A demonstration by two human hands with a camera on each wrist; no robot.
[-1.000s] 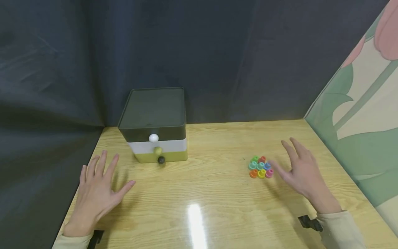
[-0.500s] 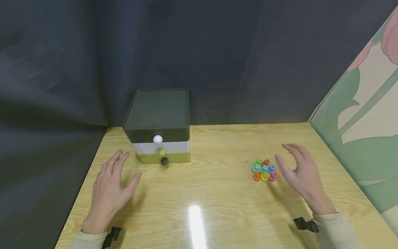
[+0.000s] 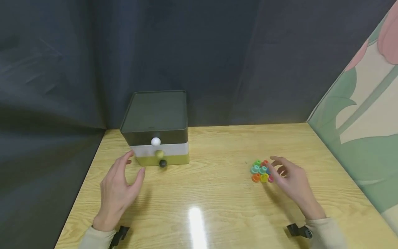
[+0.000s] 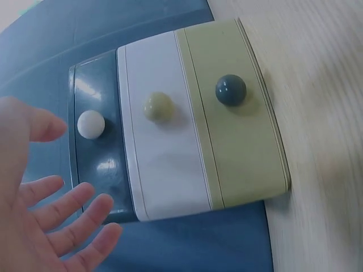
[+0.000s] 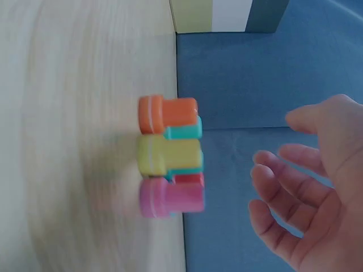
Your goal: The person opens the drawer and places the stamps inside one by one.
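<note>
A small three-drawer box (image 3: 154, 112) stands at the back left, with dark, white and olive tiers. Its round knobs are white, olive (image 4: 159, 107) and black (image 4: 231, 90); all drawers look closed. In front of its left corner hovers my left hand (image 3: 116, 193), fingers spread and loosely bent, holding nothing. Several colourful pegs, among them orange (image 3: 256, 177), yellow (image 5: 170, 156) and pink (image 5: 172, 197) ones, stand upright in a tight cluster. My right hand (image 3: 292, 181) is above their right side, fingers loosely bent. The right wrist view shows it apart from them.
The pale wooden table (image 3: 217, 200) carries the box and pegs. Dark cloth (image 3: 217, 62) hangs behind and at the left. A flower-patterned panel (image 3: 367, 138) borders the right side.
My left hand has moved right and forward, nearer the box's front. The right hand has come left over the pegs, its fingers bending more. Box and pegs stay put.
</note>
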